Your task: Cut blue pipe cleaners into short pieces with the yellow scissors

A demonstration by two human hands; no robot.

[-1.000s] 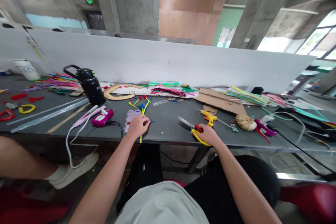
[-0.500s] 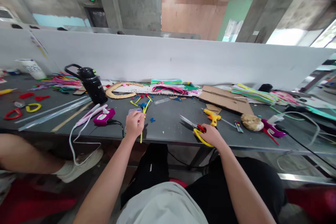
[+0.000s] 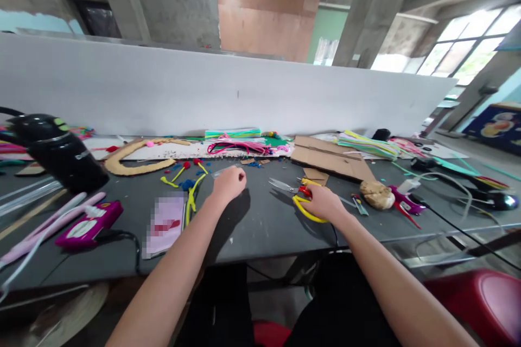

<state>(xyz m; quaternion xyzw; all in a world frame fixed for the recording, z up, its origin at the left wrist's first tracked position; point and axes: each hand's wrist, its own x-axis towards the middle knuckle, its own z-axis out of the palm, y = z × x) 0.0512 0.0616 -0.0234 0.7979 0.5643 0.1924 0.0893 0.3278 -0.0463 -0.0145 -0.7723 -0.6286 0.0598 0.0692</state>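
Leftward, black bottle (image 3: 57, 152): standing on the grey table (image 3: 252, 236), the white partition (image 3: 238, 87) running along the far side.
Purple box (image 3: 89, 225): sitting close to the near edge, its black cable trailing toward that edge.
Blurred slab (image 3: 165, 222): lying near the same edge, left of the left forearm.
Yellow stems (image 3: 192, 195): lying right of the slab and beyond it, blue scraps (image 3: 187, 185) gathering beside them.
Left hand (image 3: 230, 183): hovering over the table, fingers curling together into a loose fist; whether it is gripping anything, I cannot tell.
Middle stretch: table top is running between left hand and blades, giving both hands sideways room.
Scissors (image 3: 284, 186): pointing left, blades standing slightly apart, staying inside the near edge.
Right hand (image 3: 323, 205): clamping around the scissors' red and yellow handles, the near edge running close by.
Cardboard (image 3: 331, 158): lying beyond that hand, narrowing the far side.
Tan ball (image 3: 376, 195): sitting right of the right hand.
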